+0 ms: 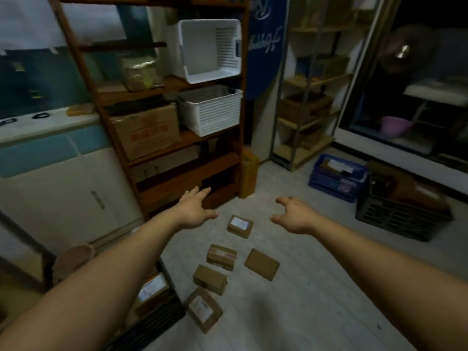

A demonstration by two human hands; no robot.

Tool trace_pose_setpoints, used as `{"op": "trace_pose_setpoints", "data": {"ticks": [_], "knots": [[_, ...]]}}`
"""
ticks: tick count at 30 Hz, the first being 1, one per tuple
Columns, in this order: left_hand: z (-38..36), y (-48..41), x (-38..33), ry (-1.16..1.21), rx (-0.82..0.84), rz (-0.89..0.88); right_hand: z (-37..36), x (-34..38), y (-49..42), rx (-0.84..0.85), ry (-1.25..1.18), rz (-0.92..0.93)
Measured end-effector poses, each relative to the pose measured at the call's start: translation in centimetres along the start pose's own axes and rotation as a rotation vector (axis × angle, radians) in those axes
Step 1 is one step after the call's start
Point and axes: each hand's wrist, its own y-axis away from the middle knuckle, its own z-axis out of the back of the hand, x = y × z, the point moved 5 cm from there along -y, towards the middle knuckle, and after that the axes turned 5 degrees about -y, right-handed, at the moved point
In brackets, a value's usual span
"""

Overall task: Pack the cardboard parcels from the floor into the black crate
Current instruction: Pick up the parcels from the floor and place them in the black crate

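Note:
Several small cardboard parcels lie on the pale floor. The farthest, a labelled parcel, sits between my two hands. Nearer lie a taped parcel, a plain flat parcel, a brown parcel and a labelled parcel. A black crate at the lower left, partly behind my left arm, holds a labelled parcel. My left hand and my right hand are stretched forward above the floor, fingers spread, holding nothing.
A wooden shelf unit with white baskets and a cardboard box stands ahead on the left. At the right are a second black crate with cardboard in it and a blue crate. A white cabinet stands at the left.

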Motion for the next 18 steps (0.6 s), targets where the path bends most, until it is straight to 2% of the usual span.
{"op": "trace_pose_setpoints", "data": {"ticks": [3,7,12,18], "knots": [[-2.6,-2.5,-3.7,0.038,0.052,-0.003,2.4,-5.5,-1.3,-0.004,-0.020,-0.045],[-4.5,-5.6,-5.4,0.105,0.093,0.044,3.8,-9.3,-4.4,0.015,-0.056,-0.075],[-4.9,-10.9,-5.3,0.189,0.114,0.090,3.9,-10.4,-11.1,0.074,-0.064,-0.056],[-4.2,-22.4,-3.8,0.291,0.088,0.180,4.3,-10.6,-22.6,0.155,-0.020,-0.029]]}}
